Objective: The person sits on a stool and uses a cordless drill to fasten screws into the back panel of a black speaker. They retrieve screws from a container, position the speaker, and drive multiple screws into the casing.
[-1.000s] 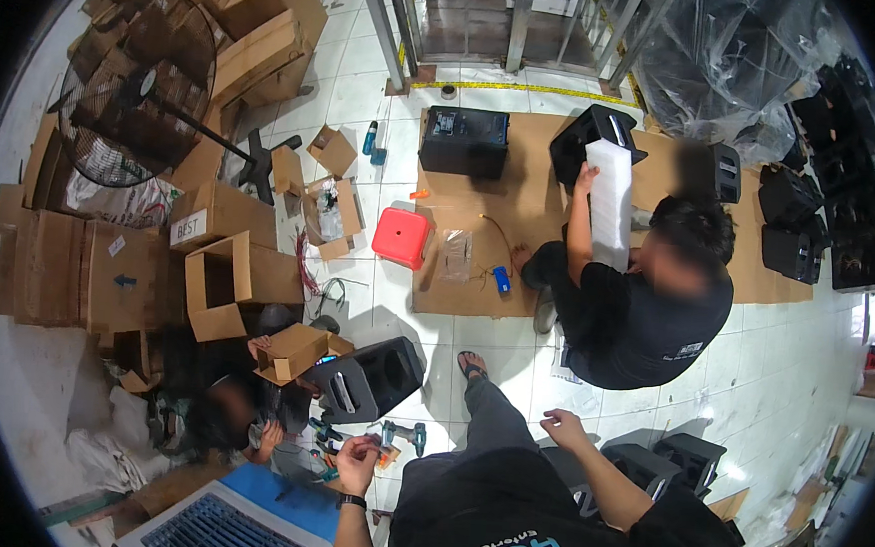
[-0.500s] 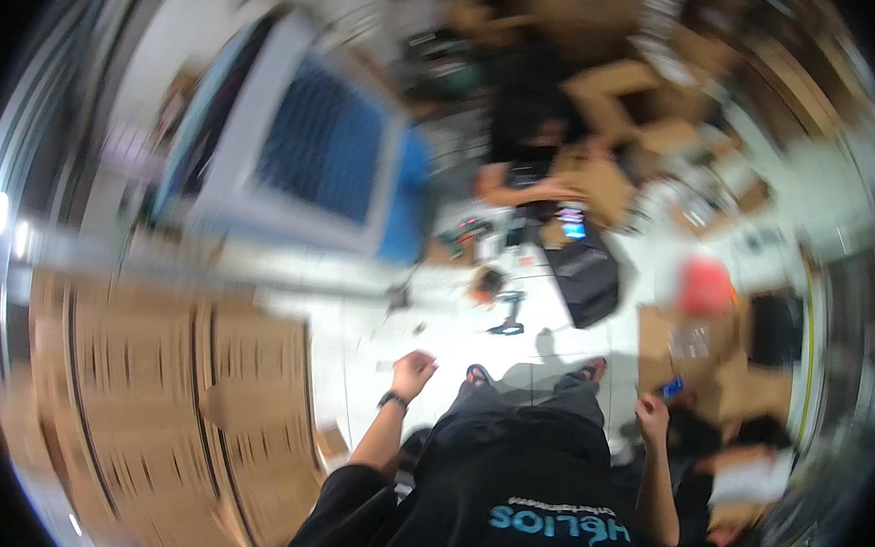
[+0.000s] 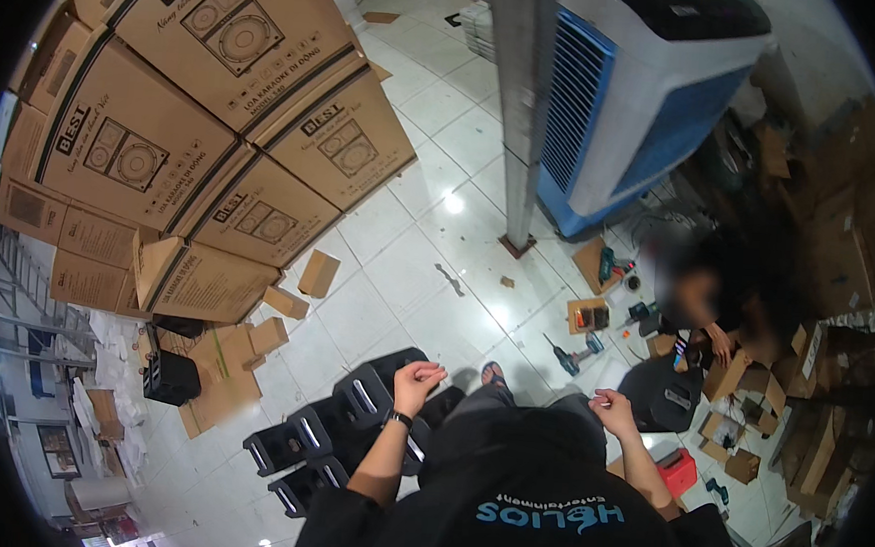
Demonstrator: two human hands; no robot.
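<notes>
my left hand (image 3: pixel 417 381) hangs loosely curled and empty over black speaker cabinets (image 3: pixel 348 423) at nine o'clock; right hand (image 3: pixel 612 409) likewise curled, empty.

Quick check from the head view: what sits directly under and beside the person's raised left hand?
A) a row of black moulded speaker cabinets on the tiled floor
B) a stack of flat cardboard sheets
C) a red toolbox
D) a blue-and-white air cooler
A: the left hand hangs empty, fingers curled, just above the row of black speaker cabinets lying on the tiled floor.
</notes>
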